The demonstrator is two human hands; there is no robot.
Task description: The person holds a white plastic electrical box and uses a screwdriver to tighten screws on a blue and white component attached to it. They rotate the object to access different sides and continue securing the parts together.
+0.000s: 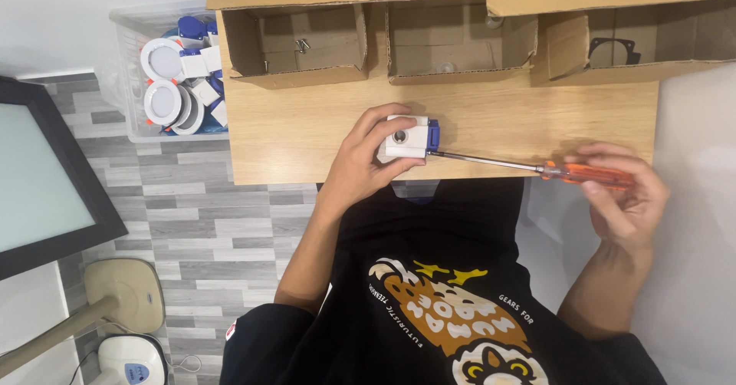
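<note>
Here, entries run from our body outward.

Shirt: we wear a black shirt [460, 293] with an owl print, nearest the camera.

Right hand: our right hand [625, 197] is closed round the orange handle of a screwdriver [537, 168], fingers wrapped over the top. It hangs just off the table's near right corner.

Screwdriver: it lies almost level, its shaft running left across the table edge; the tip meets the blue end of the box.

Left hand: our left hand [368, 159] is clamped on a small white box [406, 138], thumb along the near side, fingers over the far and left sides.

Box: it sits on the table [307, 124] by the near edge, round hole facing up, blue part on its right end.

Cartons: three open cardboard cartons [460, 44] stand in a row along the table's far edge. The left one holds a few screws, the middle one small round parts, the right one a dark gasket-like piece.

Bin: a clear bin [130, 70] stands left of the table, filled with round white lamps and white-and-blue boxes.

Floor: grey plank floor [192, 216] lies below; a dark-framed panel [38, 178] is at far left.
</note>
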